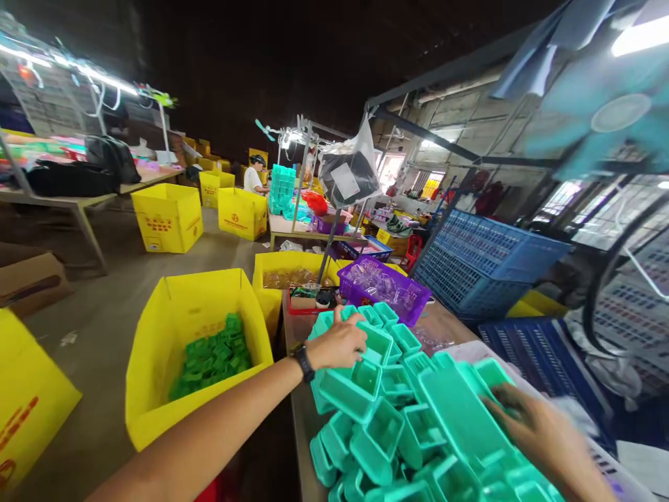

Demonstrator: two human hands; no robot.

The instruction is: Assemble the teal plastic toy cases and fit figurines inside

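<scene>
A heap of teal plastic boxes (397, 411) covers the table (300, 411) in front of me. My left hand (339, 343), with a black watch on its wrist, is closed on the rim of a teal box (373, 341) at the far side of the heap. My right hand (543, 436) is blurred at the lower right; its fingers lie over a long flat teal lid (460, 415) at the near end of the pile. Whether it grips the lid is unclear.
A yellow carton (157, 362) of green parts (212, 357) stands on the floor left of the table. A purple basket (384, 286) of clear pieces and a second yellow carton (285, 268) sit beyond. Blue crates (486, 261) stand right. A person (254, 174) works far back.
</scene>
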